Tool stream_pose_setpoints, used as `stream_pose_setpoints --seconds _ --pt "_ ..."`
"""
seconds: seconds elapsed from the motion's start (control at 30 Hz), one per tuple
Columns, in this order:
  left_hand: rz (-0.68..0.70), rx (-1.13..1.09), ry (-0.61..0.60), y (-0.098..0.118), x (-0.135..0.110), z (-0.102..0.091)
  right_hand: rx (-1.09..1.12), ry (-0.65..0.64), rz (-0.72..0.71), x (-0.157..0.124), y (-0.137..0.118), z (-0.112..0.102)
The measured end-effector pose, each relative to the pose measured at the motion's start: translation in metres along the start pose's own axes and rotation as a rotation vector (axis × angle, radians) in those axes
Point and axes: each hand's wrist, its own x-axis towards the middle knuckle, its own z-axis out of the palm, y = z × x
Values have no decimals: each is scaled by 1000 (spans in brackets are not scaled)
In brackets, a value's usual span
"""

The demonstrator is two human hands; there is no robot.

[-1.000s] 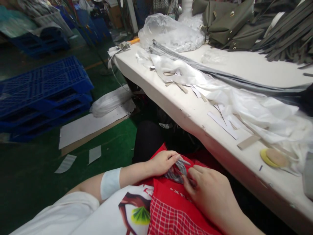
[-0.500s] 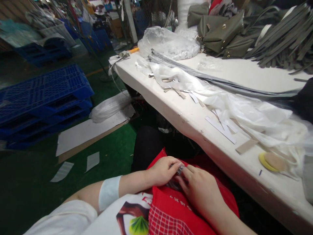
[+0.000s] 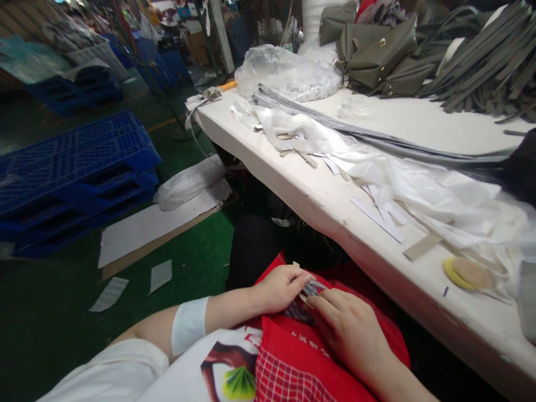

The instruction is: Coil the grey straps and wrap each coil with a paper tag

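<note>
Over my lap, my left hand (image 3: 277, 288) pinches the end of a grey strip (image 3: 312, 288), its thumb and fingers pressed together. A small pale tab pokes out just beyond those fingers. My right hand (image 3: 352, 326) is curled at the other side of the strip, fingertips closed on it. Between the two hands a short shiny stretch of the strip shows, with a pale edge along it. More dark grey material lies under my hands on the red apron (image 3: 307, 340), mostly hidden by my fingers.
The white-covered table (image 3: 293, 195) runs along my right, bearing white plastic sheeting (image 3: 402, 178), long grey strips (image 3: 355, 132), paper scraps and a yellow tape roll (image 3: 460, 274). Dark olive bags (image 3: 381, 53) sit at the back. Blue pallets (image 3: 79, 162) and cardboard (image 3: 146, 234) lie on the floor.
My hands have moved slightly apart, so more of the grey strip shows between them. My right hand has shifted a little right and down. A pale tab now shows beyond my left fingers.
</note>
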Motion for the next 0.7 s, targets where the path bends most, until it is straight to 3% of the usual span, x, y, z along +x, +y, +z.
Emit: stream_pose_setpoints --seconds 0.17,0.33,0.43,0.53,0.63,0.7 --pt "69 -9 -65 8 -2 -8 -18 106 -5 10 7 1" --pt "233 81 -216 15 -4 -14 212 164 195 10 17 7" --pt "274 283 -198 15 -3 -10 349 164 317 9 21 9" --pt "292 417 -171 15 -2 -5 497 114 506 10 29 8" --pt "311 420 -161 14 -3 -2 783 -8 757 13 41 10" --pt "329 386 -153 15 -3 0 985 -89 811 15 47 16"
